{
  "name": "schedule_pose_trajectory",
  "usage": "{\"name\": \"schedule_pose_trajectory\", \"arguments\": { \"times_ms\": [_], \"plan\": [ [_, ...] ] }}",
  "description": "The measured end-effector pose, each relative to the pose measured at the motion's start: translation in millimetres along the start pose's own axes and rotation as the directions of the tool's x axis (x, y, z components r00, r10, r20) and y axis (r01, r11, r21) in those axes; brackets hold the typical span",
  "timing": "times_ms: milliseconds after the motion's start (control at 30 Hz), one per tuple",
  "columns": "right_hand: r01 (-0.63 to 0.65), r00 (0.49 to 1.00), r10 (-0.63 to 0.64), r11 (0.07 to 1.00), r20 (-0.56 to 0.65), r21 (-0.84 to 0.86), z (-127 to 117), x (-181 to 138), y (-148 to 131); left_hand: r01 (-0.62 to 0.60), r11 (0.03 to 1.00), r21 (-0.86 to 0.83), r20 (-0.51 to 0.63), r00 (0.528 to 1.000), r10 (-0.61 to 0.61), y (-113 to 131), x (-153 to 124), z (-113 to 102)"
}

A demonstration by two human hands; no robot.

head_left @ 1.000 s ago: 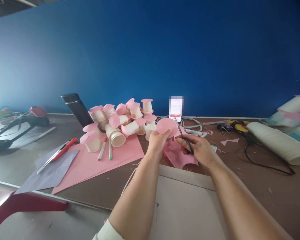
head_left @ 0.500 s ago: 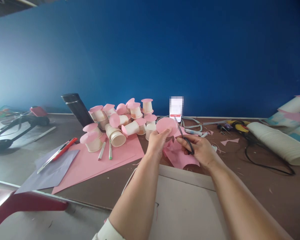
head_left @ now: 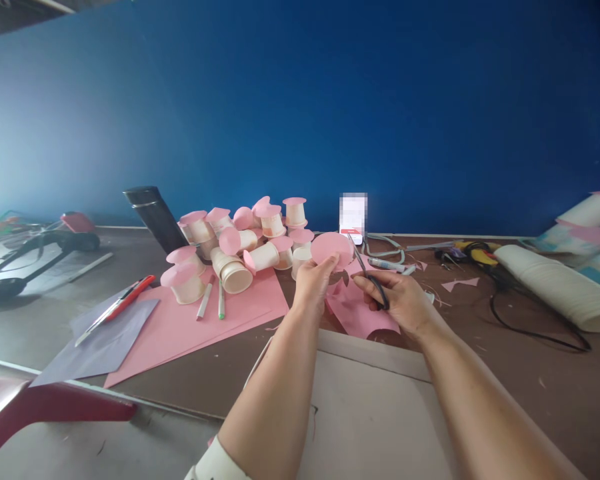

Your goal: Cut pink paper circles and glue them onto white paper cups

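Note:
Between thumb and fingers, my left hand (head_left: 314, 281) pinches a pink paper disc (head_left: 331, 248). A pair of black scissors (head_left: 375, 287) is gripped in my right hand (head_left: 399, 293), its blades pointing up along the disc's right edge. Beneath both hands lies a pink paper offcut (head_left: 363, 313) on the brown tabletop. To the left stand and lie several paper cups (head_left: 263, 255) with pink paper discs on their ends. A nested pair of cups (head_left: 234, 272) lies on its side in front of them.
Pink sheets (head_left: 195, 333) and a grey sheet (head_left: 105, 350) carry a red utility knife (head_left: 117, 307) and two markers (head_left: 221, 300). A black bottle (head_left: 155, 217) leans behind. A lit phone (head_left: 351, 215) stands by the blue wall. A long cup stack (head_left: 555, 287) and black cable (head_left: 525, 327) lie right.
The pink disc has shifted and turned very slightly in my left hand, beside the scissors. Both hands stay in nearly the same place, and the surrounding things look unchanged.

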State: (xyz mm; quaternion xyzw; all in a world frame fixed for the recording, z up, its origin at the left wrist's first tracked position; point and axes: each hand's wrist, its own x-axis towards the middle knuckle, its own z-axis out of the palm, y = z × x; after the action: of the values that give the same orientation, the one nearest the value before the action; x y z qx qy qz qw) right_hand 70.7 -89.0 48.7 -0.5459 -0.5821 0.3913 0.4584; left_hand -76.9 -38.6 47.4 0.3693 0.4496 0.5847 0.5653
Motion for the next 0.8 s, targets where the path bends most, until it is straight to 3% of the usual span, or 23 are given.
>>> {"name": "schedule_pose_trajectory", "arguments": {
  "times_ms": [800],
  "plan": [
    [-0.007,0.999,0.007,1.0,-0.033,0.011,3.8,-1.1,-1.5,0.035,0.999,-0.016,-0.006,0.999,-0.035,-0.1,-0.8,1.3]
  ]
}}
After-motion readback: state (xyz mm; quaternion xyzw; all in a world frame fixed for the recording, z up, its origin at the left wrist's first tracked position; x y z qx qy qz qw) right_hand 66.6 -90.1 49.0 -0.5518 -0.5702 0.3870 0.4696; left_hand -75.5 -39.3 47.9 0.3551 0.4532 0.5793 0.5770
